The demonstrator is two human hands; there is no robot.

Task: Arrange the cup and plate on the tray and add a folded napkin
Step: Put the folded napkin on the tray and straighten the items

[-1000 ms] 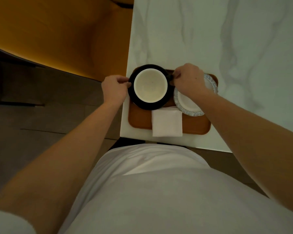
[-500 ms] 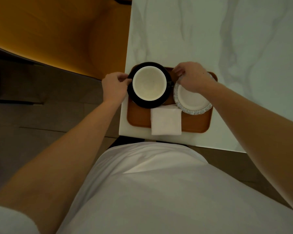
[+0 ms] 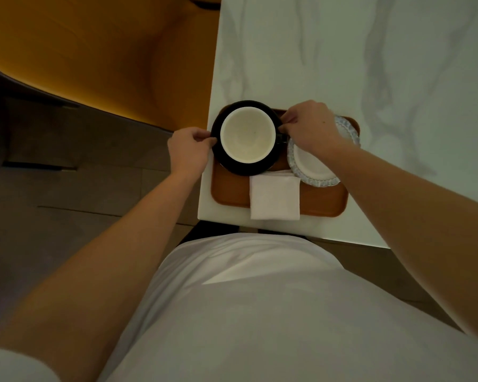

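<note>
A brown tray [image 3: 229, 190] lies at the near left corner of the marble table. On its left part stands a cup [image 3: 247, 135], white inside, on a black saucer [image 3: 240, 168]. My left hand [image 3: 189, 150] pinches the saucer's left rim. My right hand [image 3: 311, 125] pinches the saucer's right rim by the cup's dark handle. A white plate with a patterned rim [image 3: 312, 166] sits on the tray's right part, partly under my right wrist. A folded white napkin [image 3: 275, 198] lies over the tray's front edge.
The white marble table [image 3: 370, 64] stretches away to the back and right. An orange seat [image 3: 108, 56] stands left of the table, above a dark floor [image 3: 53, 175]. My white shirt fills the lower view.
My right hand went from the saucer's rim to the plate's far edge and came back to the rim by the cup's handle. My left hand stayed on the saucer.
</note>
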